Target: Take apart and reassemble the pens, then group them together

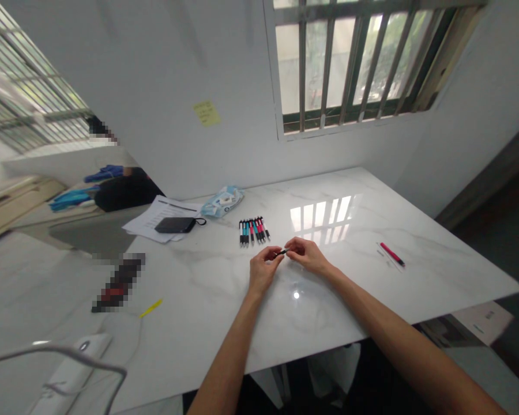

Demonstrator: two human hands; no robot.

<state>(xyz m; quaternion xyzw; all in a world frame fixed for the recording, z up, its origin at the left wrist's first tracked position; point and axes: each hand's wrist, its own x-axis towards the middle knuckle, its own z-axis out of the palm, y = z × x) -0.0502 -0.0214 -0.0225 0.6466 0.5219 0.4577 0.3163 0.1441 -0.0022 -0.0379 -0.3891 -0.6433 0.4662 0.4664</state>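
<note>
My left hand [264,267] and my right hand [306,255] meet over the middle of the white table. Between their fingertips is a small black pen part [281,252], pinched from both sides; its details are too small to make out. Just beyond the hands lies a row of several pens [253,230] in white, teal, red and black, side by side. Off to the right rests a red pen barrel [391,253] with a black end, and thin small pieces [388,258] lie beside it.
The marble-patterned table [328,323] runs up to the wall. Toward the back left are papers [140,222], a black case [175,225] with a loop and a blue-white soft pack [223,201]. A yellow strip [151,308] and a white power strip [69,374] lie left.
</note>
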